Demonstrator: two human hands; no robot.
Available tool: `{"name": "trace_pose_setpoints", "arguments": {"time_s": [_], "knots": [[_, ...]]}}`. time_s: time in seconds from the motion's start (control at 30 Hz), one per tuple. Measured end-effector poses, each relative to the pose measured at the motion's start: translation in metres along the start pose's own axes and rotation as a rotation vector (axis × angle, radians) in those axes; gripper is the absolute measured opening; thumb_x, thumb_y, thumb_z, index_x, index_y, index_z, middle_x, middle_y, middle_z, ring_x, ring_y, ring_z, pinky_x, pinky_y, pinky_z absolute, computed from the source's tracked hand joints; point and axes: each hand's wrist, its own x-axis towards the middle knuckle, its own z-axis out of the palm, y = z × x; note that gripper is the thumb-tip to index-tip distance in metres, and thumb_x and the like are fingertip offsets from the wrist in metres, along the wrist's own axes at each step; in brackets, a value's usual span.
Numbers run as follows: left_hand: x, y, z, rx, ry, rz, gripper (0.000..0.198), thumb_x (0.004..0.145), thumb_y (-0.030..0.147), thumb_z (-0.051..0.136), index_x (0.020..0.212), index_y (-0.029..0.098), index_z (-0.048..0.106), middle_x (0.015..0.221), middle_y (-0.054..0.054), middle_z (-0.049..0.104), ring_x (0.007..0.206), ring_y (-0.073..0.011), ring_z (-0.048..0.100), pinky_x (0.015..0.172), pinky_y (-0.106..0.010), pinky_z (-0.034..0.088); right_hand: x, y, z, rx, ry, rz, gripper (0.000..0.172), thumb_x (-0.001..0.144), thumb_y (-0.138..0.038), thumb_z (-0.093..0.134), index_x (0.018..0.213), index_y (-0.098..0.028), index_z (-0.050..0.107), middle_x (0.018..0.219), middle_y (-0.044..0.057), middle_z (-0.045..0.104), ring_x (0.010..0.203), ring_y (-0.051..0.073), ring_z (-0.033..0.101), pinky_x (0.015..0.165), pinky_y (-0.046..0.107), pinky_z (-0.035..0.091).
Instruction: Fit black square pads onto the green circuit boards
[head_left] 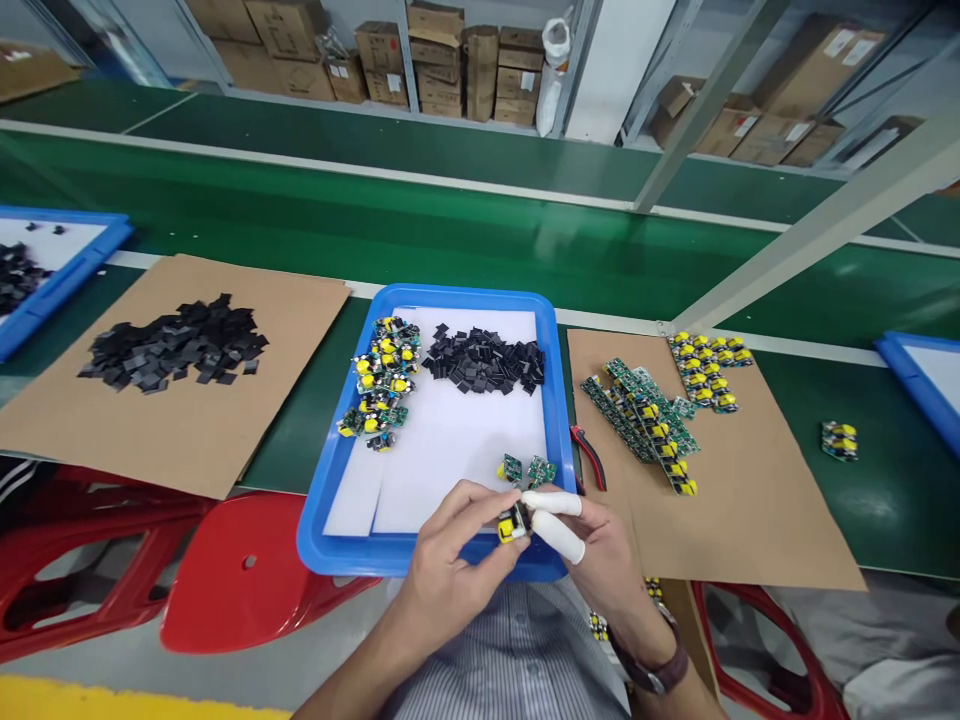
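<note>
My left hand (pixel 454 565) pinches a small circuit board (pixel 513 524) with a yellow component, over the near edge of the blue tray (pixel 319 540). Two fingers of my right hand (pixel 604 560) wear white finger cots (pixel 559 535) and close on the board's right side. Just beyond my hands lie two more small boards (pixel 541 470), green side up. Inside the tray, a cluster of boards with yellow parts (pixel 386 370) lines the left side, and a pile of thin black rectangular pieces (pixel 486 360) lies at the back.
Red-handled pliers (pixel 590 458) lie against the tray's right side. On the right cardboard (pixel 757 500) are strips of joined boards (pixel 645 425) and a block of yellow-topped boards (pixel 705 370). More black pieces (pixel 180 345) cover the left cardboard. A red stool (pixel 232 570) stands at left; a slanted metal post (pixel 795 230) rises at right.
</note>
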Motion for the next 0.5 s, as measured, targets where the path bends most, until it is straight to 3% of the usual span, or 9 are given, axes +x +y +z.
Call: {"name": "trace_pose_setpoints", "arguments": {"time_s": [0.1, 0.27, 0.5], "knots": [[0.001, -0.001, 0.000, 0.000, 0.074, -0.049, 0.046, 0.092, 0.011, 0.074, 0.134, 0.031, 0.068, 0.108, -0.003, 0.066, 0.095, -0.0157, 0.067, 0.084, -0.028, 0.057, -0.004, 0.004, 0.005, -0.042, -0.025, -0.061, 0.035, 0.085, -0.022, 0.085, 0.117, -0.035, 0.080, 0.106, 0.003, 0.076, 0.089, 0.016, 0.073, 0.088, 0.031, 0.062], [0.001, -0.003, 0.002, -0.005, 0.103, -0.001, 0.050, 0.091, 0.009, 0.074, 0.135, 0.032, 0.068, 0.104, -0.002, 0.066, 0.091, -0.0150, 0.066, 0.081, -0.027, 0.057, -0.009, 0.002, 0.013, -0.322, -0.109, -0.303, 0.039, 0.094, -0.011, 0.071, 0.122, -0.038, 0.075, 0.112, 0.004, 0.065, 0.106, 0.019, 0.064, 0.096, 0.035, 0.054], [-0.002, -0.009, 0.007, -0.041, 0.149, -0.022, 0.049, 0.090, 0.012, 0.077, 0.133, 0.033, 0.069, 0.099, -0.001, 0.064, 0.086, -0.0145, 0.063, 0.075, -0.025, 0.056, -0.005, -0.002, 0.011, -0.428, -0.169, -0.312, 0.035, 0.097, -0.013, 0.065, 0.122, -0.037, 0.071, 0.112, 0.004, 0.060, 0.106, 0.020, 0.061, 0.096, 0.037, 0.052]]}}
